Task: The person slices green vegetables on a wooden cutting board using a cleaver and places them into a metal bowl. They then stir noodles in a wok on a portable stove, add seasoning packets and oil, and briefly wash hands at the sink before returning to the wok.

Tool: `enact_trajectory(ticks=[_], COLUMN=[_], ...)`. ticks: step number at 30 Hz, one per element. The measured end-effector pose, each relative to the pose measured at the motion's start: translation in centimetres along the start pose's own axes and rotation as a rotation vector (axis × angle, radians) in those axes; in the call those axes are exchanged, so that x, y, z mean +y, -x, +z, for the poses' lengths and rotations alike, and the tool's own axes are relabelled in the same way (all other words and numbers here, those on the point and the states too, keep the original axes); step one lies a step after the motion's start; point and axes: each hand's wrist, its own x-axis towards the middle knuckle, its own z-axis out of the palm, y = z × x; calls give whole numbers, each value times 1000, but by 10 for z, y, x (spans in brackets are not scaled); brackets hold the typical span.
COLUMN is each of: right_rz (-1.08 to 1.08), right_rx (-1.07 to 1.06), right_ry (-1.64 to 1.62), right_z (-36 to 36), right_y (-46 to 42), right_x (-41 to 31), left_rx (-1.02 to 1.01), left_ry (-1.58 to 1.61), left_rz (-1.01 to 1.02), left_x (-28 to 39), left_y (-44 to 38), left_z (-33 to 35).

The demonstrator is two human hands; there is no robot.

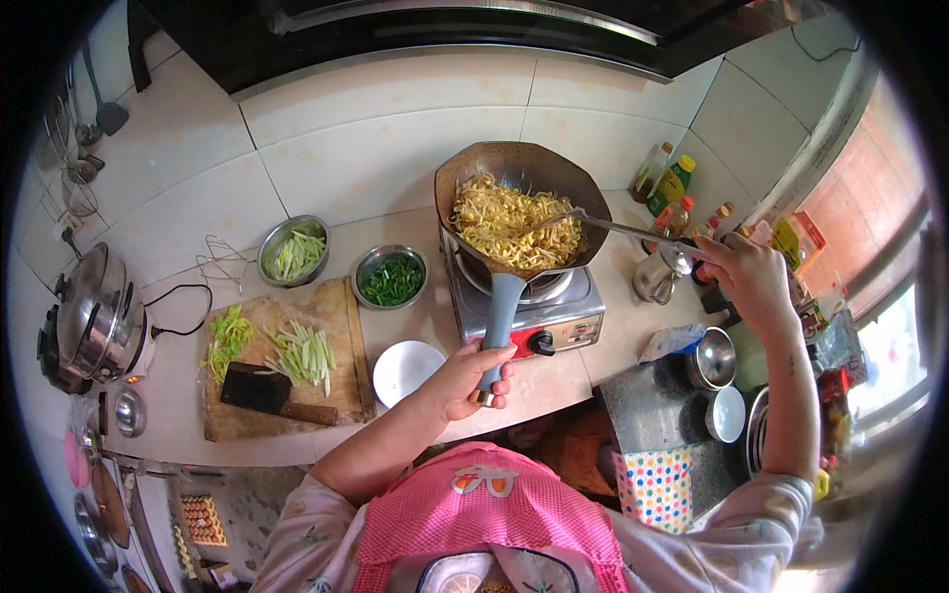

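Note:
My left hand (478, 378) grips the grey handle (504, 307) of a wok (463, 167) on a gas stove (474, 300). Bean sprouts (519, 222) fill the middle of the wok. My right hand (741, 270) holds the long handle of a metal spatula (630, 228), its blade among the sprouts. Left of the stove stand a steel bowl of chopped greens (391, 282), a steel bowl of pale green strips (299, 256) and a white bowl (408, 370). A wooden cutting board (282, 300) carries cut celery-like stalks (304, 354), leafy pieces (228, 337) and a cleaver (256, 387).
A steel electric cooker (104, 311) stands at the far left, its black cord on the counter. Sauce bottles (671, 185) and a metal pot (656, 278) are right of the stove. Bowls (725, 415) rest on a dark surface at the lower right. A range hood (445, 33) hangs above.

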Motion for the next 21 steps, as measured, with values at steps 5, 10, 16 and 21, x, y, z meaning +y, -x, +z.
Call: enact_trajectory(ticks=[5,10,16,21], right_rz=[-41,249,214,173], right_rx=[-89,-96,-70,-322], right_ry=[195,90,239,-716], right_z=[55,50,91,91], right_y=[-12,-21,10,13], right_x=[-57,-54,-80,-141], left_rx=[-40,-59,-46,-29], left_ry=[16,36,8,24], left_rz=[-23,-9,-4,11], left_x=[-1,-2,-5,-4], left_y=[-8,-8,-9,-9], left_z=[3,-3,3,-8])
